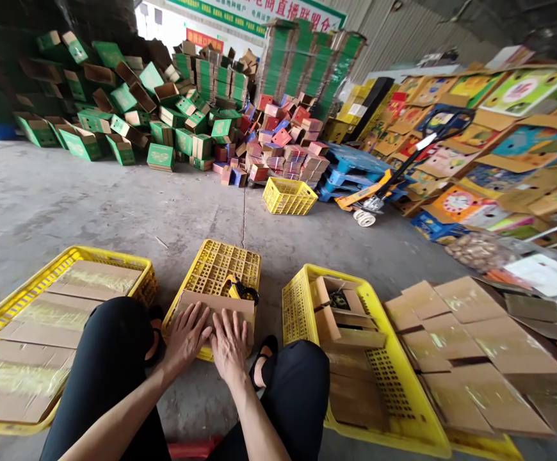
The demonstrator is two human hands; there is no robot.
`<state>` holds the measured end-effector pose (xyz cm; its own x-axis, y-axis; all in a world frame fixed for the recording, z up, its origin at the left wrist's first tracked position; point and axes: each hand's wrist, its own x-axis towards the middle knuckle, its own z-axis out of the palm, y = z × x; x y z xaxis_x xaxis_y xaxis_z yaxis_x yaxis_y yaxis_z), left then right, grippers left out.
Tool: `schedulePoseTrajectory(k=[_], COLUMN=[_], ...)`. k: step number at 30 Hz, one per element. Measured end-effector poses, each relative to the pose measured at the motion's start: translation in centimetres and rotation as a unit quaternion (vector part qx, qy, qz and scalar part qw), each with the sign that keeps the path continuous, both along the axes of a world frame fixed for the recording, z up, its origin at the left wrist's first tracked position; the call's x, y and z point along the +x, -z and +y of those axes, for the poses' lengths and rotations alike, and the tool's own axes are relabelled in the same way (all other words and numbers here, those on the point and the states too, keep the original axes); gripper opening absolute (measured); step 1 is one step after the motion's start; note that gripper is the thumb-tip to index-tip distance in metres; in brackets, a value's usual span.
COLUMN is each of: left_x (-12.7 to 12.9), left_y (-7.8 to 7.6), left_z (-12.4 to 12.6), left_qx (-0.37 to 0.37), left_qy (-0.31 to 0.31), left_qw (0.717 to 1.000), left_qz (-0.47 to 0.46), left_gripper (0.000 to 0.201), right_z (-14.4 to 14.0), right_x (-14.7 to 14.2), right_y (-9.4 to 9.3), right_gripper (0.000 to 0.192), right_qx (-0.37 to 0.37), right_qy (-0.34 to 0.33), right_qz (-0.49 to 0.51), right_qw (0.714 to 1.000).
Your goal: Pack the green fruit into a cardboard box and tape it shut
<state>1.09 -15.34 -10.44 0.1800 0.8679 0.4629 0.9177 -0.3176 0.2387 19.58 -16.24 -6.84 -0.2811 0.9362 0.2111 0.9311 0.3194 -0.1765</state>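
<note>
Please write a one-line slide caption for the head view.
Both hands, left hand and right hand, press a cardboard piece on an upturned yellow crate.

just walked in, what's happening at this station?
A seated person presses both hands, left hand and right hand, flat on a folded cardboard piece lying on an upturned yellow crate between their knees. A yellow tape dispenser sits just behind the cardboard. The yellow tray to the left holds taped flat cardboard; the yellow tray to the right holds cardboard pieces, with more flat sheets stacked beyond it.
</note>
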Motion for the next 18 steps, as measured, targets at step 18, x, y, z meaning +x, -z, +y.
schedulePoseTrajectory(k=[18], left_x=[-0.2], left_y=[0.2], left_z=[-1.2], left_qx=[0.012], left_qy=[-0.017], left_qw=[1.0], left_qz=[0.004], left_gripper=[0.067], right_z=[0.5], right_x=[3.4], right_y=[4.2], right_gripper=[0.083], right_qx=[0.098], right_qy=[0.157], right_qz=[0.064], right_qw=[0.981])
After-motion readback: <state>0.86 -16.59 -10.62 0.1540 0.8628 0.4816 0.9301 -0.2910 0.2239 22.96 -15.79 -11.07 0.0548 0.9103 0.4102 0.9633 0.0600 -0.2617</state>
